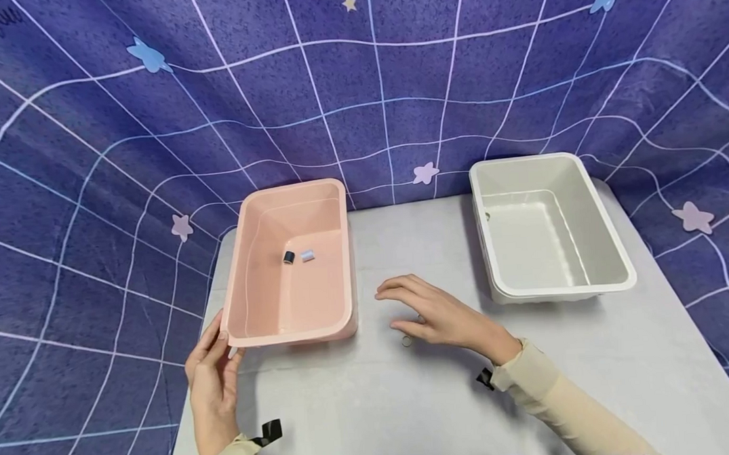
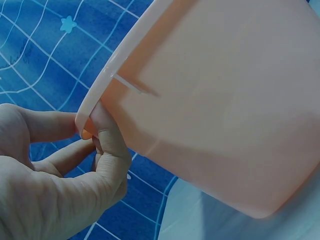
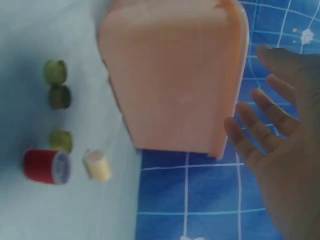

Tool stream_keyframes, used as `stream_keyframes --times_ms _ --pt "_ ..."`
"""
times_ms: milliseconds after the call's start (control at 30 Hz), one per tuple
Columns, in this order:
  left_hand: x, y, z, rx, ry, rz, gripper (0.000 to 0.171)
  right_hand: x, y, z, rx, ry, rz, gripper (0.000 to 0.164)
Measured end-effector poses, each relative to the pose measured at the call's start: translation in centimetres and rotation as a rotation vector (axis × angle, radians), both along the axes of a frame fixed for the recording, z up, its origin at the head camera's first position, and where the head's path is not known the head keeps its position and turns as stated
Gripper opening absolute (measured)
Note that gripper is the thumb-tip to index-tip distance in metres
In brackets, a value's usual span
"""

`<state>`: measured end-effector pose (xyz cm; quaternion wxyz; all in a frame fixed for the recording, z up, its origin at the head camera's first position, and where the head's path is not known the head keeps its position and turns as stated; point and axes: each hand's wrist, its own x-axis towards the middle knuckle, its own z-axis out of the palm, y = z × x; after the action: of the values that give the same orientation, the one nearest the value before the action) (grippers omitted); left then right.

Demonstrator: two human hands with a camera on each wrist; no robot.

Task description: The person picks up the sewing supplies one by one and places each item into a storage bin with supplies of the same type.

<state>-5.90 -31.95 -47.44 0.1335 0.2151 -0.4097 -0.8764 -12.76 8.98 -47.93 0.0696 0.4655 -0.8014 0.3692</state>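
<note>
My left hand (image 1: 213, 390) pinches the near left corner of a pink plastic bin (image 1: 347, 255), thumb and fingers on its rim in the left wrist view. Inside this bin lie a black thread spool (image 1: 289, 257) and a pale lavender one (image 1: 307, 256). To the right of the bin, my right hand (image 1: 444, 319) hovers over the table with fingers apart and nothing held. Under it are a red spool (image 3: 46, 166), a cream spool (image 3: 97, 165) and several olive-green spools (image 3: 55, 72), blurred in the right wrist view. From the head view the hand mostly hides them.
A white plastic bin (image 1: 626, 277) stands at the right of the white-covered table (image 1: 372, 403). Behind and along the sides hangs a blue-purple curtain (image 1: 358, 85) with grid lines and stars. Black straps (image 1: 269, 432) stick out at the wrists.
</note>
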Motion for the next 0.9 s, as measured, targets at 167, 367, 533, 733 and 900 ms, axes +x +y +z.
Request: stream_keyframes --times_ms 167,367,533,733,900 --pt "0.1 0.0 0.1 -0.003 0.023 -0.012 0.045 0.0 0.7 -1.1 0.003 -0.035 -0.023 0.052" --pt "0.3 0.0 0.0 -0.005 0.037 -0.018 0.044 -0.5 1.6 -2.8 0.027 -0.114 -0.065 0.054" --pt "0.3 0.0 0.0 0.01 0.06 -0.036 0.043 -1.2 2.2 -4.3 0.045 -0.175 -0.099 0.056" --pt "0.2 0.1 0.0 0.007 0.033 -0.013 0.043 -2.1 2.4 -6.0 0.066 -0.201 -0.134 0.06" --pt "0.1 0.2 0.1 0.008 0.012 0.0 0.045 -2.6 2.4 -6.8 0.089 -0.259 -0.157 0.065"
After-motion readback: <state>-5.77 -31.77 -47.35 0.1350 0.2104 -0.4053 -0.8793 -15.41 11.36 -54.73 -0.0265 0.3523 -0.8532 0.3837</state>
